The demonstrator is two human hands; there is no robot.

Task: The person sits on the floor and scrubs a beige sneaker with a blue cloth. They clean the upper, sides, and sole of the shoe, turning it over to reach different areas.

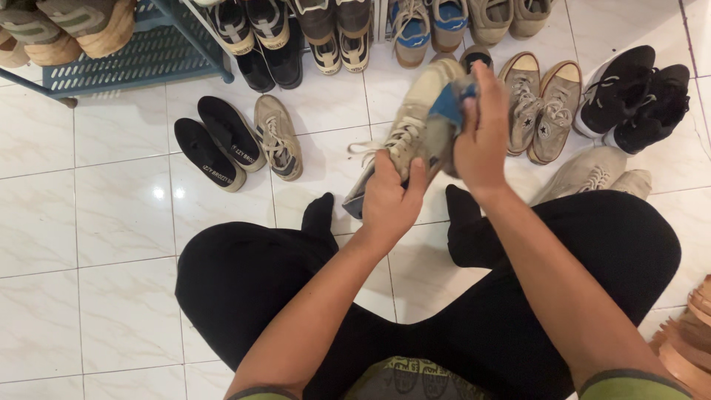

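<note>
Black trouser legs (474, 311) fill the near part of my view, crossed on the white tiled floor (111, 222), with my black-socked feet poking out ahead of the knees. Above them I hold a beige sneaker (415, 122) in the air, over the floor between my feet and the row of shoes further out. It is a worn, dusty lace-up, toe pointing away from me and tilted up, with pale laces hanging loose from the front and a darker sole edge showing at the heel end.

My left hand (390, 200) has its grip closed around the heel end of the sneaker, thumb on top and fingers wrapped under. My right hand (481, 133) pinches a blue cloth (452, 104) and presses it against the side of the sneaker near the toe.

On the floor to the left lie two black slip-ons (218, 144) side by side, and just beside them a single tan sneaker (279, 137). To the right stand a pair of beige canvas shoes (541, 104) and, further right, a pair of black sneakers (629, 96). A blue metal rack (141, 55) with more shoes stands at the far left corner.
</note>
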